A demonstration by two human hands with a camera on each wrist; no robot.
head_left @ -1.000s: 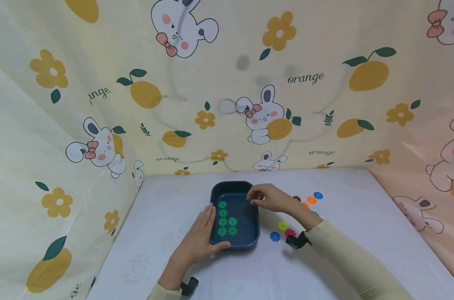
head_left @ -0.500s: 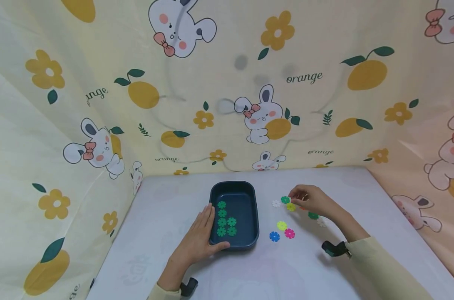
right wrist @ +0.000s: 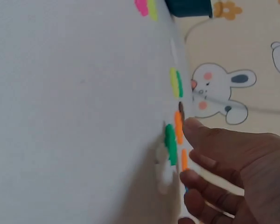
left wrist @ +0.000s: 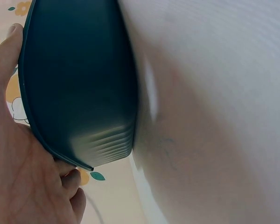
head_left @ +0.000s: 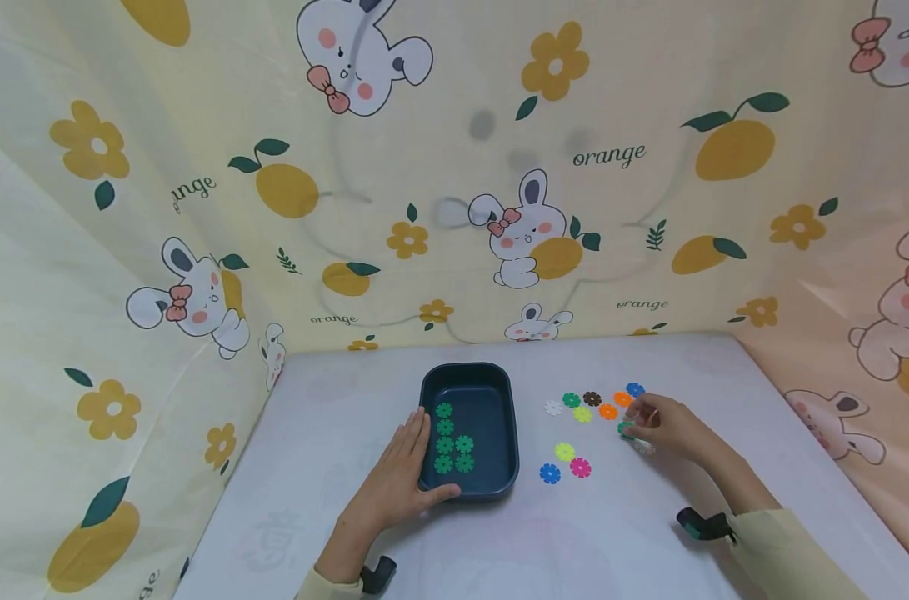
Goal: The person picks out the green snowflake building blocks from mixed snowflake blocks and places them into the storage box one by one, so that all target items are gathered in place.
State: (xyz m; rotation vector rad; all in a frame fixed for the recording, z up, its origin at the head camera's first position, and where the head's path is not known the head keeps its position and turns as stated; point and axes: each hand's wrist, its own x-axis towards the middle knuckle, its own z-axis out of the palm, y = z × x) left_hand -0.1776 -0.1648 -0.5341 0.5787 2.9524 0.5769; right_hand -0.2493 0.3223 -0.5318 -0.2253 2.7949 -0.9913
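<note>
My left hand (head_left: 394, 483) rests along the left side of a dark blue tray (head_left: 491, 450), fingers straight and thumb on the near rim. Several green flower-shaped discs (head_left: 444, 445) lie inside. The left wrist view has the hand against the tray's wall (left wrist: 79, 70). On the right, my right hand (head_left: 671, 429) hovers at a green disc (head_left: 624, 430) and a white disc (head_left: 643, 447), partly covering both. In the right wrist view, thumb and fingers are parted beside the green disc (right wrist: 171, 143), with nothing visibly gripped.
Loose flower discs lie right of the tray: a brown one (head_left: 592, 398), a blue one (head_left: 635, 389), an orange one (head_left: 607, 412), and others. Closer in are a pink disc (head_left: 580, 467) and another blue disc (head_left: 549, 473). A patterned curtain (head_left: 439, 167) stands behind the table.
My right hand has moved from over the tray's right edge, past the upper group of discs, to the green and white discs farther right. The left hand stays on the tray.
</note>
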